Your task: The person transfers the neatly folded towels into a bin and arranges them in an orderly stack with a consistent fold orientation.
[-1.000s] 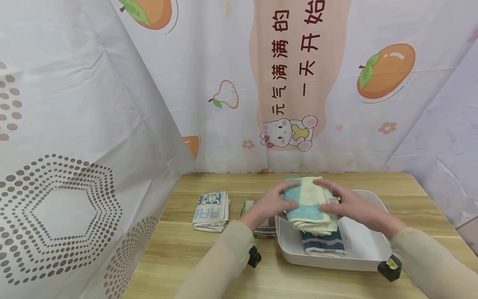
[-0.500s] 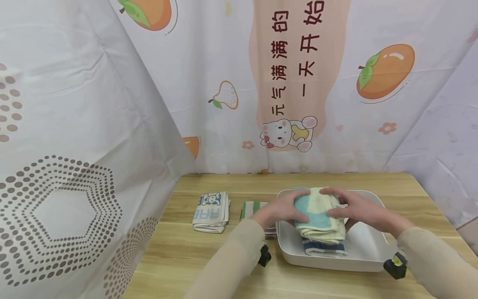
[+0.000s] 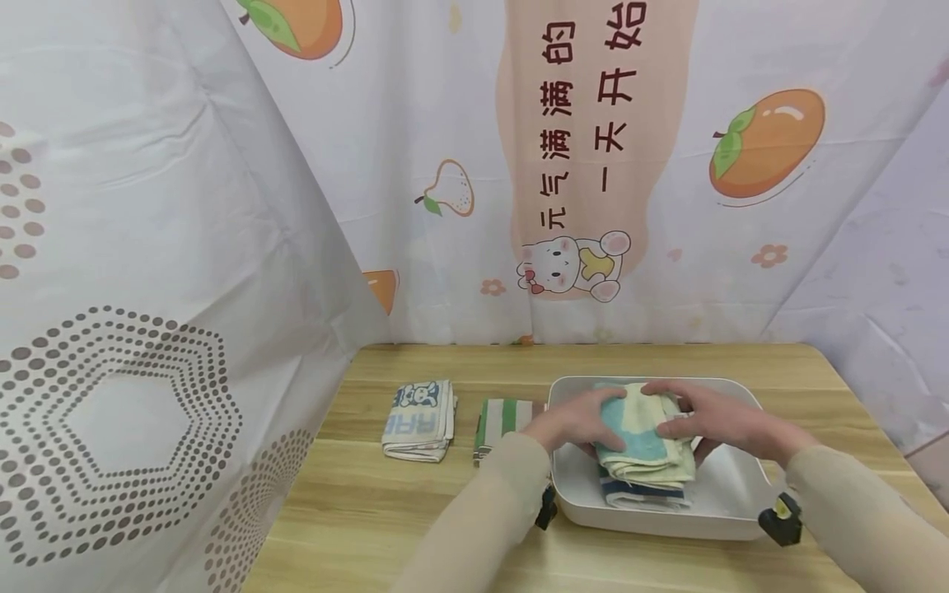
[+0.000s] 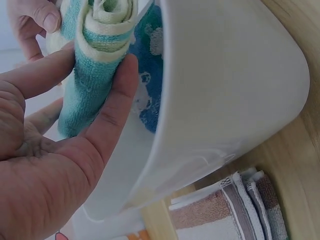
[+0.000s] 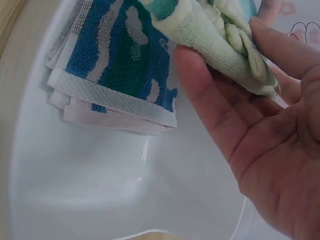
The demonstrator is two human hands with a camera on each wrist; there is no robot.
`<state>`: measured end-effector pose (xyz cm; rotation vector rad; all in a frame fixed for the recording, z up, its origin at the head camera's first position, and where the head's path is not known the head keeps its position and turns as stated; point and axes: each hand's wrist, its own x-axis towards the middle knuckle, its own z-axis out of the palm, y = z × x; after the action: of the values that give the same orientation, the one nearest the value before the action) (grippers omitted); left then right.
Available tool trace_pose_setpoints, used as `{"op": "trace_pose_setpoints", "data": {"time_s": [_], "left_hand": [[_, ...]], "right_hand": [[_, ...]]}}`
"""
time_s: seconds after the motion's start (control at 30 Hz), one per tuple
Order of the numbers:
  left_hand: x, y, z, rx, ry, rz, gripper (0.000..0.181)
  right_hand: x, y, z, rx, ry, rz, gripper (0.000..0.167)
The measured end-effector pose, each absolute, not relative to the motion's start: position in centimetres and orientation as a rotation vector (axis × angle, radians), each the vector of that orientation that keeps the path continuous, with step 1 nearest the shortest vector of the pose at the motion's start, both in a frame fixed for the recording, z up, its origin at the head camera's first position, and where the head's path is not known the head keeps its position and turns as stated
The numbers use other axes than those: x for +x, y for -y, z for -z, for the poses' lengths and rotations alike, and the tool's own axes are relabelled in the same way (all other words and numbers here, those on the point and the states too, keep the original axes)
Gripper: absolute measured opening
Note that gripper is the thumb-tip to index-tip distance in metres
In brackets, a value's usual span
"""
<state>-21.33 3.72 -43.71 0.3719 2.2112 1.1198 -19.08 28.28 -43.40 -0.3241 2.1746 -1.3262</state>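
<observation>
Both hands grip a folded teal and cream towel (image 3: 639,432) over the white bin (image 3: 615,515). My left hand (image 3: 582,418) pinches its left side; in the left wrist view, thumb and fingers of that hand (image 4: 65,135) lie on either side of the teal fold (image 4: 92,82). On the right side, my right hand (image 3: 715,418) holds the cream edge (image 5: 225,55), as the right wrist view also shows. Beneath it, a folded blue and green towel (image 5: 120,60) lies in the bin, partly hidden in the head view.
Left of the bin, a green and white striped towel (image 3: 504,418) lies folded on the wooden table (image 3: 348,511), partly behind my left forearm. Farther left is a white towel with blue print (image 3: 419,420). A printed curtain (image 3: 460,272) hangs behind the table.
Both hands have carried the teal and cream towel down and to the right, from above the bin's left part to over the blue towel. More of the striped towel shows.
</observation>
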Motion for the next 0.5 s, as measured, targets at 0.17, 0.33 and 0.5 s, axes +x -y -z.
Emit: {"op": "trace_pose_setpoints", "data": {"time_s": [0.17,0.33,0.5], "left_hand": [[-21.3,-4.3,44.1,0.329,-2.213,-1.1,0.079],[-21.1,-4.9,44.5,0.281,-2.2,-1.103,0.08],[-21.1,-5.2,45.1,0.251,-2.205,-1.093,0.081]], "right_hand": [[-19.2,-28.4,43.9,-0.284,-2.175,1.308,0.077],[-19.3,-28.5,44.4,-0.263,-2.176,1.286,0.077],[-19.4,-28.4,44.9,-0.237,-2.177,1.276,0.075]]}}
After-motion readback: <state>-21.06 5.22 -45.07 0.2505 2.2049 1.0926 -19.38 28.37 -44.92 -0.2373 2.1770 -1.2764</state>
